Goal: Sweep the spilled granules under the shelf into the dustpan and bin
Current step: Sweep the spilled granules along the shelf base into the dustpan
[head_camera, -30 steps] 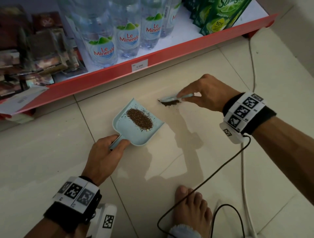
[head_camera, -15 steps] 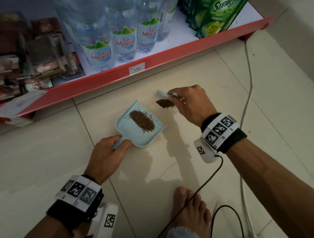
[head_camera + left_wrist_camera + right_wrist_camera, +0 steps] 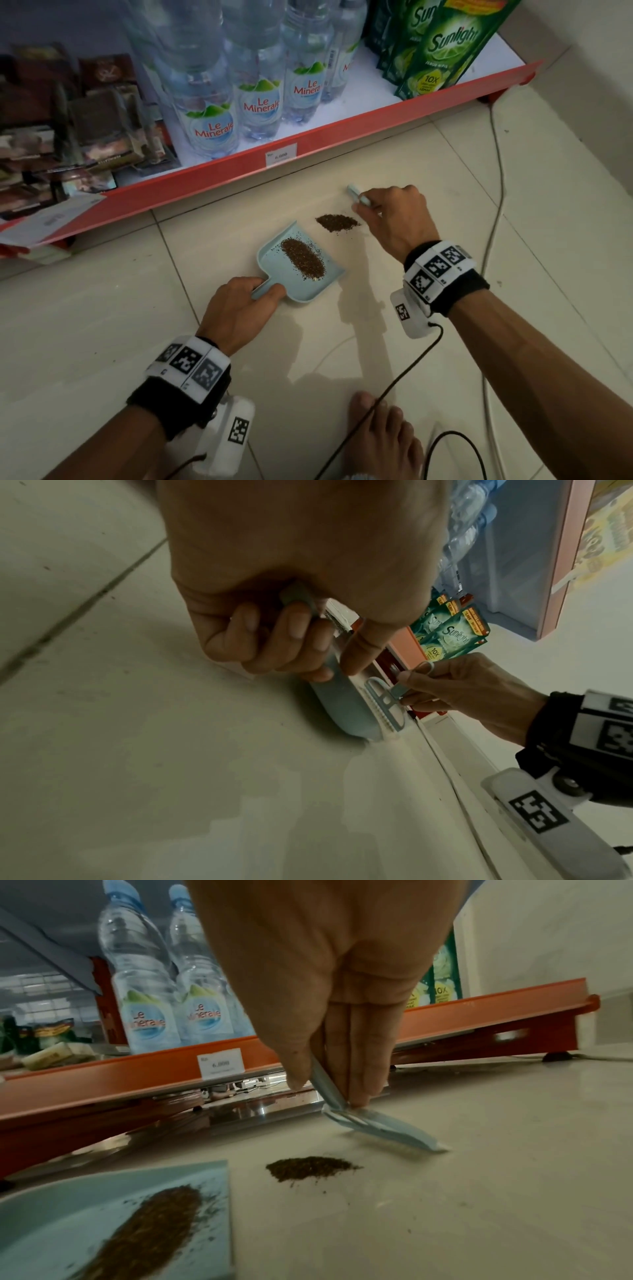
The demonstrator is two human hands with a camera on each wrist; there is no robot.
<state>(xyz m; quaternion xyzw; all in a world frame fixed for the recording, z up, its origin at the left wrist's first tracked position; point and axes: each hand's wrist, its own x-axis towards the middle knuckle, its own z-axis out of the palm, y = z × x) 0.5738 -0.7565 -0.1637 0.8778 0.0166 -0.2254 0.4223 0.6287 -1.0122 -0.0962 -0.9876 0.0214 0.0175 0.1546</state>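
Now: left hand [image 3: 239, 308] fingers grasping dustpan [image 3: 298, 267] handle; right hand [image 3: 397, 219] fingers pinching small brush [image 3: 383, 1129], just beyond granule pile [image 3: 337, 222] beside dustpan mouth.

We are crouched on the pale tiled floor [image 3: 445, 342] of a small shop, at the foot of a display rack. At twelve o'clock a red-edged bottom shelf [image 3: 342, 133] runs across our view, with a white price tag [image 3: 281, 156] reading 6.000 clipped to its front lip. Above it, rows of identical Le Minerale water bottles [image 3: 262, 99] stand side by side, stock rather than household supply. At one o'clock hang green Sunlight refill pouches [image 3: 442, 48], several of the same kind. At ten o'clock we see stacked small dark packets [image 3: 82, 137], too blurred for us to read.
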